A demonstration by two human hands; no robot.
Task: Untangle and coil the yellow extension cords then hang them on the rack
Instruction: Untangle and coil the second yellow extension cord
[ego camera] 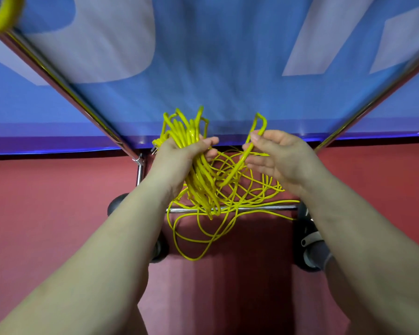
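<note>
Legible text: none. Blue banner (203, 68) behind the rack carries large pale shapes, apparently parts of oversized letters, cropped and blurred beyond reading. No labels, brands or numbers are readable elsewhere.

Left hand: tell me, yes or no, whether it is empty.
No, the left hand grips a bundle of yellow cord loops, its fingers curled round them.

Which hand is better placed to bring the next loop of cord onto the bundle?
The right hand, probably: it pinches a single free loop beside the bundle, while the left hand is full, gripping the coiled loops.
</note>
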